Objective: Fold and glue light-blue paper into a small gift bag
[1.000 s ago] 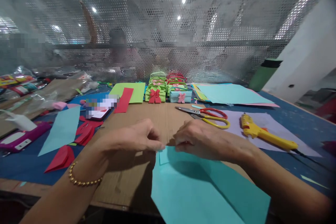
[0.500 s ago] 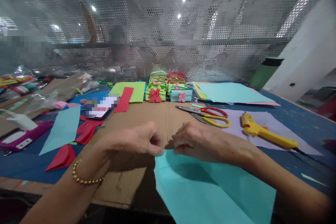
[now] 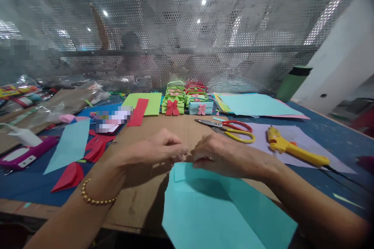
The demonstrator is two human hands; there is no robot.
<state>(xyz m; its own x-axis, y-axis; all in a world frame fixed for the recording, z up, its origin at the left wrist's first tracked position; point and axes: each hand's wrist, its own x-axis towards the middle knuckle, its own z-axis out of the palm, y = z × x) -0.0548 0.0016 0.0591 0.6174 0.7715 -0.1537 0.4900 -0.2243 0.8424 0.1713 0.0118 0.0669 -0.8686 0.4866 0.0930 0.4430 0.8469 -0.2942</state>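
A large turquoise sheet of paper (image 3: 204, 206) hangs at the front, with a crease across it and a small folded flap at its upper left corner. My right hand (image 3: 217, 151) is closed on the sheet's top edge, fingers curled in. At the same edge, my left hand (image 3: 165, 148), with a gold bead bracelet (image 3: 97, 201) on its wrist, has thumb and fingers pinched together by the corner. Its fingertips are partly hidden. Brown cardboard (image 3: 137, 202) lies beneath both hands.
Scissors (image 3: 226, 127) and a yellow glue gun (image 3: 295, 149) lie to the right. Small paper bags (image 3: 173, 106) with bows stand at the back, beside stacked paper sheets (image 3: 257, 103). Red paper pieces (image 3: 68, 177), a phone (image 3: 112, 120) and a purple device (image 3: 29, 153) are on the left.
The turquoise sheet has shifted a little left and its corner flap shows more clearly. My left hand has moved slightly up and right, its thumb now closer to my right hand.
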